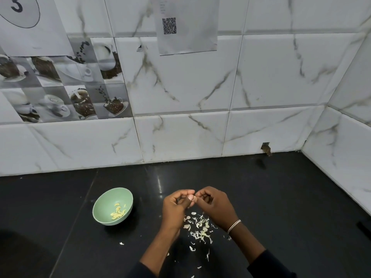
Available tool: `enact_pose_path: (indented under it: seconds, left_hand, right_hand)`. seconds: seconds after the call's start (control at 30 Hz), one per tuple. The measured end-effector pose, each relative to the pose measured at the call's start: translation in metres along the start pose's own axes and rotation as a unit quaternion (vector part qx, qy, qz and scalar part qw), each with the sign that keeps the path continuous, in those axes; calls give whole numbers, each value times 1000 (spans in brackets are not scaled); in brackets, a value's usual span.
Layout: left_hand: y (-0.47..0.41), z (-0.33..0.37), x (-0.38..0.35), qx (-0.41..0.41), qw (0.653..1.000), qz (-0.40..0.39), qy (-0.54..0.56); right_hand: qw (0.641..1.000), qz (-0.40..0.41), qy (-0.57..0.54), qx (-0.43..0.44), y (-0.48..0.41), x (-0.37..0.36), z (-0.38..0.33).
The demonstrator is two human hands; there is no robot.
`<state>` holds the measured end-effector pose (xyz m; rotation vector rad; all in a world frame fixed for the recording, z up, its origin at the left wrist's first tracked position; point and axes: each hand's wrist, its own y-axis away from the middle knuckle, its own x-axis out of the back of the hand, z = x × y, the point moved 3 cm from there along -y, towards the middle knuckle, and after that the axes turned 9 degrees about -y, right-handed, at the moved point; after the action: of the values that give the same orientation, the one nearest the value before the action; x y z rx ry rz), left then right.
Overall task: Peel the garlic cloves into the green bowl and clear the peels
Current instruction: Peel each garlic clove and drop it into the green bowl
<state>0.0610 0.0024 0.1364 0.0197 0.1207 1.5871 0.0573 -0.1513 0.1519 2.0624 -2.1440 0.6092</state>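
While hovering over peel pile point(200, 227), my left hand point(174, 206) and right hand point(215, 205) both pinch garlic clove point(191, 198), fingers curled; green bowl point(109, 197) sits left, peeled cloves point(118, 212) inside.

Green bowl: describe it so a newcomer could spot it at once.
On the black countertop below the marbled wall tiles, look left of the person's left hand. The green bowl sits there, the only dish, holding pale peeled cloves, apart from the scattered peels.
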Motion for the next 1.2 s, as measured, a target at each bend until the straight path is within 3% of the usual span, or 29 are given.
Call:
enact_pose_path:
  seconds: [0.2, 0.43, 0.6, 0.83, 1.2]
  left_hand:
    - [2, 2, 2, 12, 999, 5, 52]
    - [6, 10, 1, -39, 999, 2, -16]
    - [4, 10, 2, -37, 999, 25, 2]
    - [2, 10, 2, -40, 999, 35, 1]
    - [0, 13, 4, -28, 999, -24, -19]
  right_hand:
    - [1000, -4, 10, 1, -1, 2, 1]
    - [999, -2, -47, -27, 0, 1, -7]
    - [997, -29, -63, -35, -2, 3, -11]
    - [999, -30, 12, 5, -5, 4, -18]
    - [997, -72, -3, -4, -2, 8, -17]
